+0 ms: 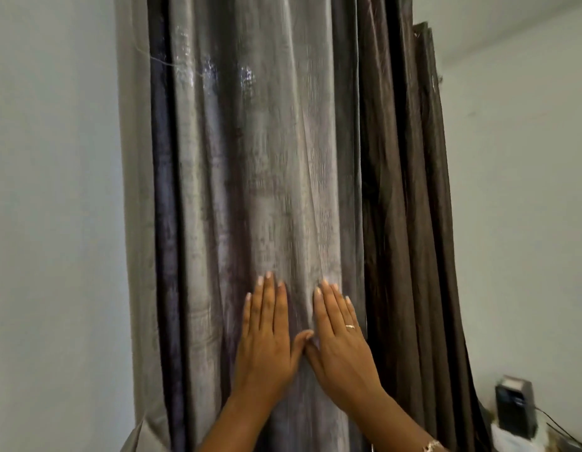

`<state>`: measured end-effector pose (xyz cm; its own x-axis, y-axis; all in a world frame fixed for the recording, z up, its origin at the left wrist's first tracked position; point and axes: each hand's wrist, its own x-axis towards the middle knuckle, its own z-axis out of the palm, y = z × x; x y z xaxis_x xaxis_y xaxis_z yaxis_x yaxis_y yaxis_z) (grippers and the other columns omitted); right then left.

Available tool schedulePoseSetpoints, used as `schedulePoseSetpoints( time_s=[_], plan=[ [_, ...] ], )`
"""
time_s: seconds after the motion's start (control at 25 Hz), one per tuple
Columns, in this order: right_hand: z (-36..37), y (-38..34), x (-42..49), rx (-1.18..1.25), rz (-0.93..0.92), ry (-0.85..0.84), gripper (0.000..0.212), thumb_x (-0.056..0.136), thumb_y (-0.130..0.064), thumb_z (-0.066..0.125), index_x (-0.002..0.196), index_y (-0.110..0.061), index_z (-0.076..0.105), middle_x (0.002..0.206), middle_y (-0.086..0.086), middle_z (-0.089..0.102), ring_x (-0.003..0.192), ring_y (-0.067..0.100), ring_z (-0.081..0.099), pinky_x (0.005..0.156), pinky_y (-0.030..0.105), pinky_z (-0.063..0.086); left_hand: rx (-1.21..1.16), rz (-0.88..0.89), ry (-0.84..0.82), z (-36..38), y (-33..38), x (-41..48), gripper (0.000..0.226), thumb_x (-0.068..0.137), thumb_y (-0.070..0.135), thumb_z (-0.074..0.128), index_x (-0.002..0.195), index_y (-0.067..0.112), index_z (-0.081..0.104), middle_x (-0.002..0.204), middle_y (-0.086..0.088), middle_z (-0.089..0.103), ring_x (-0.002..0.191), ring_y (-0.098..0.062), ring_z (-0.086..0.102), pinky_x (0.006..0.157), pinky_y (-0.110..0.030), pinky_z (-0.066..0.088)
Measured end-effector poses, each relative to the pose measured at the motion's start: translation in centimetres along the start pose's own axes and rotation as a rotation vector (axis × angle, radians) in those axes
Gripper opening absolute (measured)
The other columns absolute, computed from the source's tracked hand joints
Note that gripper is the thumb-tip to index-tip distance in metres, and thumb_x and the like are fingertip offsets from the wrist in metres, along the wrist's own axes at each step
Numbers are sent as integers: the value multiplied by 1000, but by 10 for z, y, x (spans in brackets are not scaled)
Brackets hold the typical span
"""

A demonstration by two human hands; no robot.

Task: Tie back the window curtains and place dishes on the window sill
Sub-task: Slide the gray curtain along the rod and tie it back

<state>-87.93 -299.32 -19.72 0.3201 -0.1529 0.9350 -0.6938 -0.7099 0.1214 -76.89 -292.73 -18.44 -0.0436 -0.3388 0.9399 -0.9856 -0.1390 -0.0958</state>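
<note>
The left hand (267,334) and the right hand (340,337) both lie flat. Each grip is wide open and holds nothing. The hands press side by side on the grey curtain (267,158), low down in the middle. Their fingers are straight and point up, and the two thumbs touch each other between the hands. The right hand has a thin ring (349,327) on one finger. A bracelet (432,446) sits at its wrist, partly cut off by the bottom edge. The grey curtain is shiny and hangs in long folds, some light and silvery, some darker and a bit purple. Just to its right hangs a brown curtain (413,207), bunched in tight folds. A pale wall (48,223) shows on both sides. The tops and bottoms of both curtains are cut off. What is behind them cannot be seen. In the low right corner stands a dark box (514,406), too blurry to tell what it is. A thin wire (554,425) lies beside it.
</note>
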Motion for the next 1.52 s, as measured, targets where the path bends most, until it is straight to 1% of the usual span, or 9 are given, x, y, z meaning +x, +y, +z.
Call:
schedulePoseSetpoints(
  time_s=[0.24,0.36,0.56,0.76,0.88,1.04,1.2,1.36,1.52],
  plan=[
    [1,41,116,307,-281,-52,74,92,-48,43,146,-11,10,155,5,1,143,18,-9,118,29,0,-40,52,261,-5,-8,134,71,92,50,21,142,0,14,152,-17,9,141,-27,4,117,-37,4],
    [9,65,162,384,-362,-24,68,93,-50,32,145,-9,18,155,6,12,143,14,0,117,23,2,5,44,321,-1,-17,190,73,90,47,29,145,2,9,154,-15,4,141,-20,-6,115,-34,-3],
    [31,116,238,456,-146,200,47,98,-21,39,141,-4,30,150,10,30,142,19,17,116,27,11,194,137,310,19,-27,248,75,93,38,38,145,2,-2,155,-16,-5,143,-24,-10,113,-32,-11],
    [54,162,306,223,131,363,56,96,-20,41,144,0,21,153,16,18,143,27,9,118,33,8,447,315,267,46,-33,292,74,89,44,23,144,1,-4,155,-17,-4,143,-28,-8,115,-36,-10],
    [62,174,334,241,277,328,65,94,-26,47,144,1,16,146,21,27,134,34,26,111,38,23,545,383,253,57,-36,314,76,86,45,17,144,1,-2,155,-18,-1,144,-28,-5,114,-35,-11],
    [65,178,370,634,435,245,48,89,-21,52,129,0,39,128,20,51,117,37,48,97,41,41,610,399,241,69,-37,337,78,85,48,15,145,0,1,155,-18,1,144,-28,-2,111,-33,-13],
    [65,188,397,1418,553,97,38,95,-8,37,131,5,40,134,24,46,122,36,47,95,39,43,663,364,189,84,-36,350,85,82,57,10,145,0,1,155,-19,0,144,-28,-2,113,-33,-11],
    [89,216,389,741,94,487,64,93,-20,43,147,-18,10,102,20,62,82,35,59,73,43,48,658,340,181,102,-35,356,95,80,69,-4,145,1,7,154,-17,5,144,-26,1,115,-34,-5],
    [116,324,391,62,31,368,78,84,-3,36,147,-35,3,82,20,59,73,38,59,58,35,34,717,334,233,129,-26,368,91,87,61,-5,138,-6,30,146,-23,29,137,-32,24,111,-42,15]
  ],
)
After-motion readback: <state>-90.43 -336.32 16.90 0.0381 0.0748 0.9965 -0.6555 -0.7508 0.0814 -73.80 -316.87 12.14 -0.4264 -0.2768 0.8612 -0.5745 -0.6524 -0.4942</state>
